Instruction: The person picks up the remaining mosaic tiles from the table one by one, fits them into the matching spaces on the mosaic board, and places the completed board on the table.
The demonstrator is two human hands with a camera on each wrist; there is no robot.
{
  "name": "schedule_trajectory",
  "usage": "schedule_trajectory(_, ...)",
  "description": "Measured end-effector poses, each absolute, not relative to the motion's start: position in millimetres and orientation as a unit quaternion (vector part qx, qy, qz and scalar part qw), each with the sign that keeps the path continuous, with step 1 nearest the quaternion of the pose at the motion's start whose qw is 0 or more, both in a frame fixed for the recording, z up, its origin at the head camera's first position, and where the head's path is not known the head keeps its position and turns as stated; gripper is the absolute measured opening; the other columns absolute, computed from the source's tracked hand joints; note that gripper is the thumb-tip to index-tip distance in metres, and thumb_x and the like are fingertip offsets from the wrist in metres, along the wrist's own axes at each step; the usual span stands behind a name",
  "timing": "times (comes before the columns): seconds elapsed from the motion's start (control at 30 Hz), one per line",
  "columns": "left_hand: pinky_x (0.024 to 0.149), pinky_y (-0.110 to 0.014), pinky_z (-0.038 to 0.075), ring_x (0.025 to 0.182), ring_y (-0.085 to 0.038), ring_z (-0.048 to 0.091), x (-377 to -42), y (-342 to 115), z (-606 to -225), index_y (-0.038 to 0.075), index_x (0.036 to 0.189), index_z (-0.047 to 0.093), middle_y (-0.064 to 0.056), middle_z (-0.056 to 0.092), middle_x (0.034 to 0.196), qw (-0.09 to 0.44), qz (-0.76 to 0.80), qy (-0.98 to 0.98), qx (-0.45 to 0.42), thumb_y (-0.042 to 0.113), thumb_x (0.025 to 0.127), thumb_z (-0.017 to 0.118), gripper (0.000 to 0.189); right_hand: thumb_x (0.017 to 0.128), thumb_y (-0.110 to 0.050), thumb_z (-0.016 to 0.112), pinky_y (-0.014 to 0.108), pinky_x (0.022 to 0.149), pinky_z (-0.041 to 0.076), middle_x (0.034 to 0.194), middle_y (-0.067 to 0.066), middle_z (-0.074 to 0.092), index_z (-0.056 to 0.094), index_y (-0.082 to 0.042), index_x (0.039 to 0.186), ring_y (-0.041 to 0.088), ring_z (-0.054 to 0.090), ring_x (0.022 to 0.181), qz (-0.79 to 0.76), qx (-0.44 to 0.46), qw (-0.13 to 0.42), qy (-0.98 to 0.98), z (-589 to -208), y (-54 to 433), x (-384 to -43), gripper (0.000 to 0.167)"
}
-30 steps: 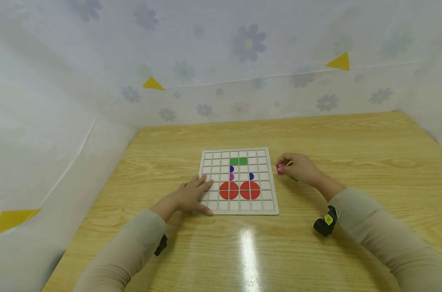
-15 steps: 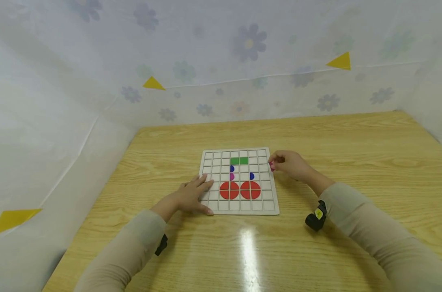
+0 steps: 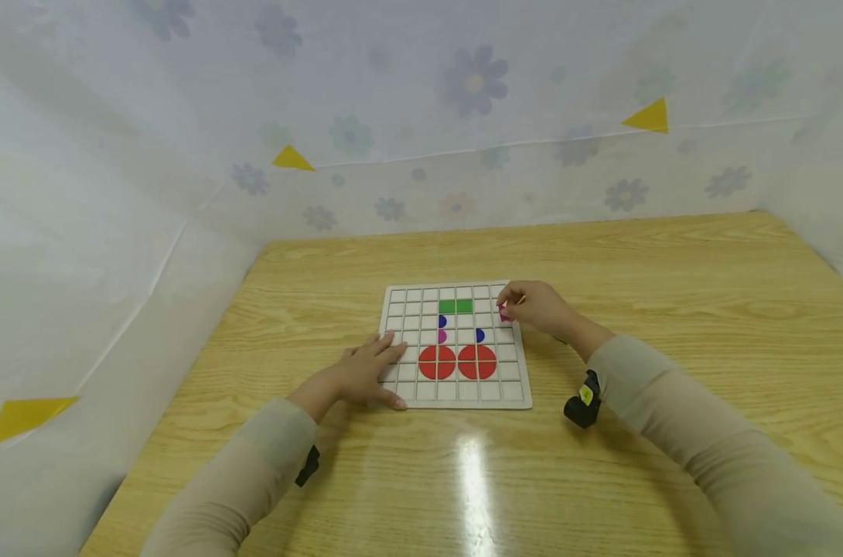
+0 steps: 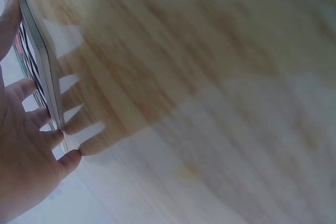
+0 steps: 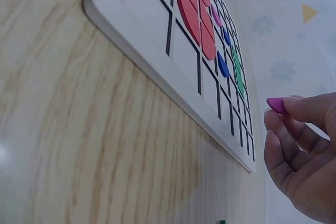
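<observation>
A white grid board lies on the table. My left hand rests on its left edge with fingers spread; the left wrist view shows the fingertips along that edge. My right hand pinches a small magenta piece between thumb and fingers, over the board's upper right cells. Set in the grid are red quarter pieces forming two discs, two green squares, a magenta half-round piece and two blue half-round pieces.
The wood-grain table extends around the board. A small green piece lies on it below my right hand. White flowered sheeting with yellow triangles encloses the back and sides.
My right hand has carried the magenta piece leftward, from beside the board to over its upper right cells. My left hand has stayed on the board's left edge.
</observation>
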State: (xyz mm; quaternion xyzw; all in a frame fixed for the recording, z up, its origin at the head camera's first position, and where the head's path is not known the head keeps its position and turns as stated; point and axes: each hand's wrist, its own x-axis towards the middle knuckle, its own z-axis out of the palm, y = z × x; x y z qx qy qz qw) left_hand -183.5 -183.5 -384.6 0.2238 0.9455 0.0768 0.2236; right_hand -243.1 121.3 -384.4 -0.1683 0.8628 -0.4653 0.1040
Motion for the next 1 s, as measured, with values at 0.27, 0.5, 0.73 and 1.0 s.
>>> schedule_trajectory(0.27, 0.098, -0.048, 0.009, 0.129, -0.027, -0.004, -183.3, -184.2, -387.0, 0.020, 0.139, 0.015, -0.006, 0.001, 0.144, 0.223, 0.077, 0.945, 0.226, 0.060, 0.065, 0.060, 0.095, 0.084, -0.004, 0.051, 0.030, 0.064, 0.041, 0.082, 0.009, 0.055, 0.056, 0.000, 0.095, 0.020, 0.055, 0.076, -0.460, -0.161, 0.120, 0.865, -390.0, 111.3, -252.9, 0.012)
schedule_trajectory(0.5, 0.098, -0.048, 0.009, 0.129, -0.026, -0.004, -183.1, -184.4, -385.8, 0.020, 0.139, 0.016, -0.006, 0.001, 0.144, 0.222, 0.080, 0.946, 0.224, 0.058, 0.065, 0.061, 0.095, 0.084, -0.004, 0.051, 0.028, 0.060, 0.040, 0.082, 0.009, 0.053, 0.056, -0.001, 0.093, 0.020, 0.050, 0.075, -0.445, -0.148, 0.135, 0.873, -393.0, 101.8, -256.7, 0.011)
schedule_trajectory(0.73, 0.097, -0.048, 0.010, 0.129, -0.027, -0.004, -182.5, -184.7, -385.1, 0.020, 0.139, 0.015, -0.006, 0.001, 0.144, 0.222, 0.074, 0.946, 0.223, 0.058, 0.066, 0.060, 0.095, 0.083, -0.004, 0.050, 0.028, 0.060, 0.040, 0.081, 0.009, 0.053, 0.056, -0.002, 0.091, 0.020, 0.047, 0.072, -0.443, -0.155, 0.127, 0.874, -393.0, 94.8, -257.8, 0.010)
schedule_trajectory(1.0, 0.095, -0.051, 0.012, 0.129, -0.030, -0.001, -182.0, -182.6, -384.3, 0.017, 0.139, 0.016, -0.009, 0.004, 0.144, 0.213, 0.072, 0.947, 0.230, 0.059, 0.067, 0.059, 0.094, 0.083, -0.002, 0.050, 0.028, 0.058, 0.041, 0.077, 0.010, 0.056, 0.056, 0.000, 0.089, 0.019, 0.053, 0.068, -0.437, -0.179, 0.112, 0.874, -394.6, 89.0, -257.9, 0.009)
